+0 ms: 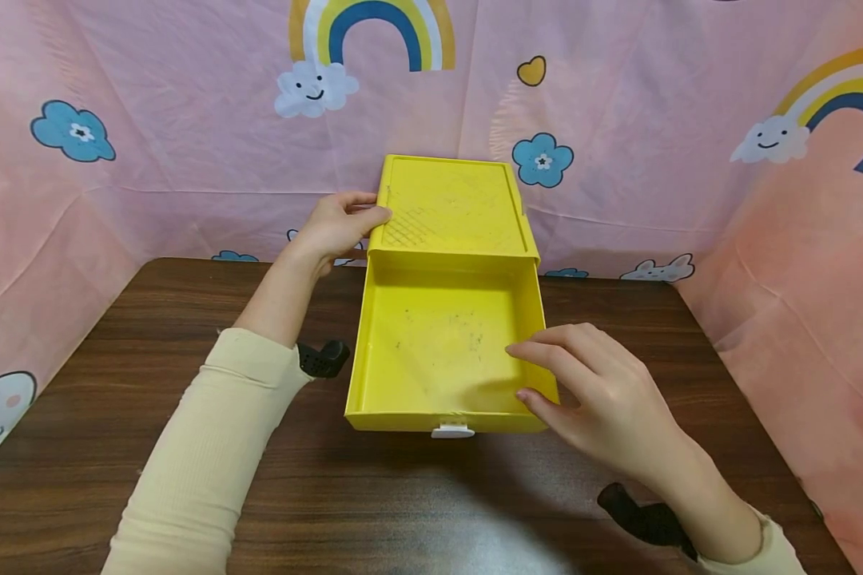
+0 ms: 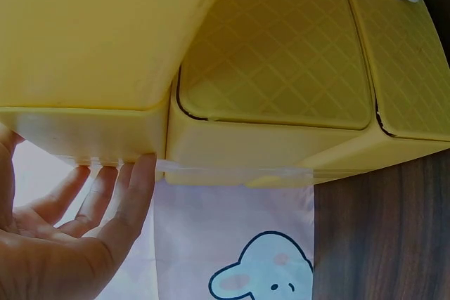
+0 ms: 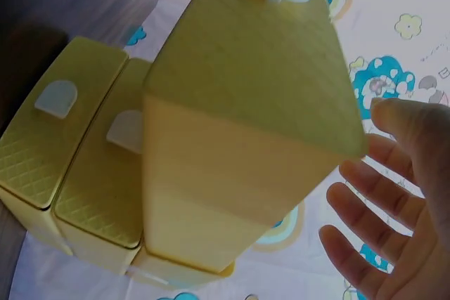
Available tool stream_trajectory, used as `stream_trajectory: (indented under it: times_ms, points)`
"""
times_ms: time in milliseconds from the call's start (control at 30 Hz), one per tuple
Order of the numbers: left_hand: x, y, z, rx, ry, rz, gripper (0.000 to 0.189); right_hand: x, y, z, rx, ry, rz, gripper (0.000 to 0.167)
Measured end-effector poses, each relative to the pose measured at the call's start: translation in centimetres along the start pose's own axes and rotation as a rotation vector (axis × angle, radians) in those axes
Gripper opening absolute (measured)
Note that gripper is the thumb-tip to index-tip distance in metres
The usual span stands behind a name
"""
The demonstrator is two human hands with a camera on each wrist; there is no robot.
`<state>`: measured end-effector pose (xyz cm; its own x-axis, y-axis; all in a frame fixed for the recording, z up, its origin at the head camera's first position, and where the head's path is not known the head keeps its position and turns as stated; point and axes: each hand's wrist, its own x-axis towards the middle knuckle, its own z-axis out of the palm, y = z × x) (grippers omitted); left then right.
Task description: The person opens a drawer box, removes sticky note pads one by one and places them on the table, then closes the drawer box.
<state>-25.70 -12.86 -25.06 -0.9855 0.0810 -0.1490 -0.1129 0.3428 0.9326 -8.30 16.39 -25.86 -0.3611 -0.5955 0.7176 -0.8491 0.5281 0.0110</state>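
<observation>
A yellow drawer cabinet [image 1: 449, 204] stands at the back of the table, with its top drawer [image 1: 431, 335] pulled far out. The drawer's inside shows a bare yellow floor with small dark marks, and a white handle [image 1: 452, 431] sits on its front. My left hand [image 1: 334, 228] holds the cabinet's upper left edge, thumb on top and fingers along the side [image 2: 84, 135]. Over the drawer's right front corner hovers my right hand [image 1: 597, 391], fingers spread and lightly bent with nothing between them. In the right wrist view its fingertips [image 3: 351, 170] are close beside the drawer's corner.
Closed lower drawers [image 3: 98, 201] with white handles are under the pulled-out one. A dark wood-grain table [image 1: 273, 495] carries the cabinet. Pink cloth [image 1: 208, 152] printed with rainbows, clouds and flowers hangs behind and at both sides.
</observation>
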Motion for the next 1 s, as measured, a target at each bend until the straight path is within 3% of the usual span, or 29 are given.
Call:
stream_trajectory:
  times_ms: [467,1000]
  points:
    - [0.1,0.0,0.1,-0.002,0.001,0.007,0.061,0.3,-2.2,0.3,0.017,0.015,-0.094,0.021]
    - [0.1,0.0,0.2,-0.024,0.003,0.008,0.06,0.7,-4.5,0.8,-0.084,0.065,-0.25,0.024]
